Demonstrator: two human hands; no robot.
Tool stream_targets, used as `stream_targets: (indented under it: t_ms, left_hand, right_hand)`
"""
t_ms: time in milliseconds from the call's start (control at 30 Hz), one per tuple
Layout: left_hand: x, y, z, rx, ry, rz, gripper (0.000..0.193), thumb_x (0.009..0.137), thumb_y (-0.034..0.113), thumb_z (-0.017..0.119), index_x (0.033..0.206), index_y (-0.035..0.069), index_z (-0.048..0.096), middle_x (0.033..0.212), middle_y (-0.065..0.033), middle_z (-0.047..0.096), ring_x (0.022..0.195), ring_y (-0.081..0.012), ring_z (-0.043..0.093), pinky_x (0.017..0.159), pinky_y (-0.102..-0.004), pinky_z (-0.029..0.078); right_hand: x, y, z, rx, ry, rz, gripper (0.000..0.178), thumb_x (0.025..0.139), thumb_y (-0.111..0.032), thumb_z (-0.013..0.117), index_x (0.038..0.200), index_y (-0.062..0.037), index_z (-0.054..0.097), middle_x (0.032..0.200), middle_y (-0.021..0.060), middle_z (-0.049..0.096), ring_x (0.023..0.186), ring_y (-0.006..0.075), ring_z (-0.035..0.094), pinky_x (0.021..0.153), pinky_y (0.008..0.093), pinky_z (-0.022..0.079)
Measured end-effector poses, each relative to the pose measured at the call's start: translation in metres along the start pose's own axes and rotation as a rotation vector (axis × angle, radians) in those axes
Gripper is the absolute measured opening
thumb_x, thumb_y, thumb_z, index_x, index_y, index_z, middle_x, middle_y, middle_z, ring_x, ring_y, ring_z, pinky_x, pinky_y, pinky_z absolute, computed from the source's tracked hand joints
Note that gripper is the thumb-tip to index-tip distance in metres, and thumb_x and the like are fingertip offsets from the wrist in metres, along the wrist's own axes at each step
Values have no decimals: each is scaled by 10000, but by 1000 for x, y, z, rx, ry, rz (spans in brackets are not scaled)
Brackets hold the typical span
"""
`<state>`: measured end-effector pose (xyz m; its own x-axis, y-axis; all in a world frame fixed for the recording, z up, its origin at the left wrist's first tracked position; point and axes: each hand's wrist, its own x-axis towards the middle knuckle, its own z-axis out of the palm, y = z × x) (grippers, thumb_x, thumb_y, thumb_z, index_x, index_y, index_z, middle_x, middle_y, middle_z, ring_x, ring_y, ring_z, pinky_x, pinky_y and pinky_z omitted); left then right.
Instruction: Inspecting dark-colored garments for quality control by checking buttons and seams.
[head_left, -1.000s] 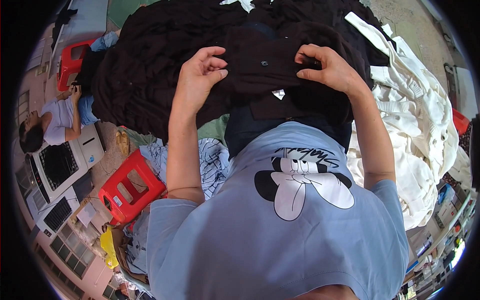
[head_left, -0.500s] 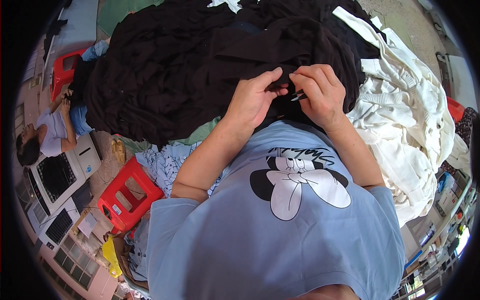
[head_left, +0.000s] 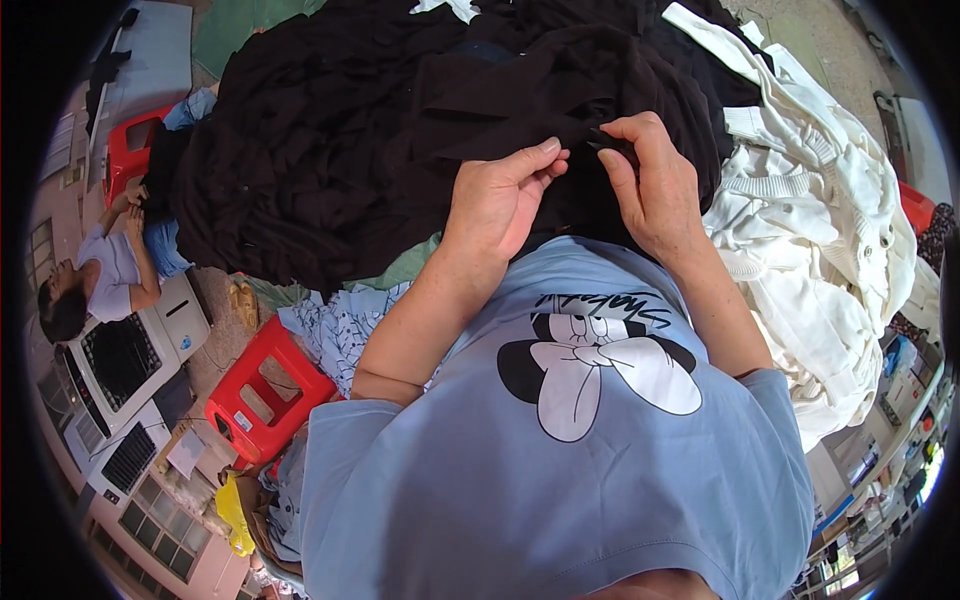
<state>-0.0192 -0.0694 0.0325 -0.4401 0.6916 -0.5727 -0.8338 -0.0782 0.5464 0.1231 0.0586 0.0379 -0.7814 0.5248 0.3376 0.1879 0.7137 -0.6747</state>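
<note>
My left hand [head_left: 497,195] is closed, its thumb and fingertips pinching an edge of a black garment [head_left: 510,90]. The garment lies on a broad heap of black clothing [head_left: 310,170] in front of me. Just to the right, my right hand [head_left: 655,190] curls round a small dark pointed metal tool [head_left: 596,142]. Its tip shows between thumb and forefinger, close to the cloth; the rest is hidden in the hand, so I cannot tell its exact kind.
White knitted garments [head_left: 790,250] are piled to the right. A red plastic stool [head_left: 268,395] and blue patterned cloth [head_left: 340,325] are at the left. Farther left sits another person [head_left: 105,265], with a second red stool [head_left: 130,150] close by.
My right thumb and forefinger have spread apart, and the tool's tip has swung up from below the hand toward the cloth. My left hand keeps its pinch, shifted slightly left.
</note>
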Motion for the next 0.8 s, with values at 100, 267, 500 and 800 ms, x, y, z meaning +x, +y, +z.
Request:
stream_targets:
  t_ms: [100,267,500,800]
  left_hand:
    - [2,0,-1,-1,12,-9,165,937,-17,708,1006,-165,682,1042,-210,669,985,-276,659,930,-376,543]
    - [2,-1,0,-7,16,-13,161,933,-30,703,1005,-171,677,1042,-213,664,985,-276,656,928,-377,547]
    - [3,-3,-2,-12,19,-23,158,930,-39,699,1007,-175,675,1039,-214,664,983,-279,656,927,-376,549]
    - [4,-5,-3,-9,13,-6,149,919,-38,710,1000,-160,689,1016,-206,680,965,-278,669,918,-365,546]
  right_hand:
    - [-1,3,5,-51,36,-36,183,946,-129,709,1087,-43,632,962,105,650,819,286,684,669,354,534]
    - [2,5,10,-82,71,-47,159,944,-135,714,1064,-58,646,947,84,654,818,274,684,664,350,536]
    - [4,6,11,-37,44,-49,127,945,-135,711,1035,-66,655,930,74,659,820,263,685,656,346,534]
    - [3,4,9,5,53,-18,111,943,-88,703,1036,-42,662,914,93,658,763,263,672,653,336,522]
